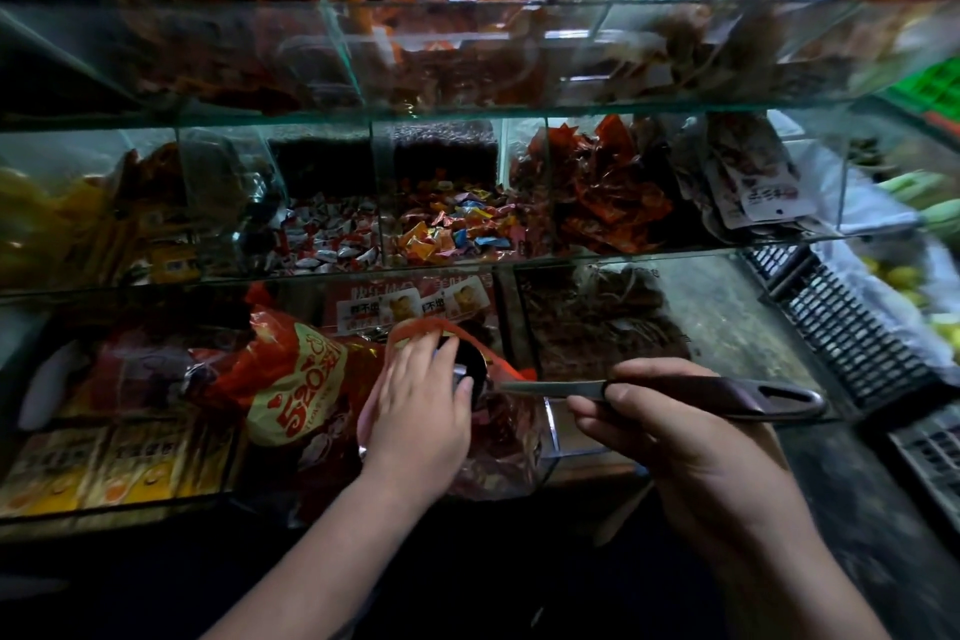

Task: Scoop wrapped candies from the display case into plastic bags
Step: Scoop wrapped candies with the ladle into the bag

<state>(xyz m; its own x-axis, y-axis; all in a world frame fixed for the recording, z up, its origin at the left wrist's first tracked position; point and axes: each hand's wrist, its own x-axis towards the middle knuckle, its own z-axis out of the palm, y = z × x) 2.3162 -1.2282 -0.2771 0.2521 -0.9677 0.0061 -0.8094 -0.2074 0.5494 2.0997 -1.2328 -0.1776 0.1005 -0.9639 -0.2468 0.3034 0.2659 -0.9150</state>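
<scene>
Right hand (675,431), lower right of frame, fingers curled tight round the dark handle of a metal scoop with a slotted end (701,392) — bowl points left into the mouth of a red-rimmed translucent plastic bag (498,452) at lower centre. Left hand (421,411) lies over that rim, fingers fairly straight; pinching or not, cannot tell. Red-and-yellow packet (296,395) reads "520". Multicoloured wrapped candies (452,229) sit in the glass display case's (467,112) middle shelf — above the hands.
</scene>
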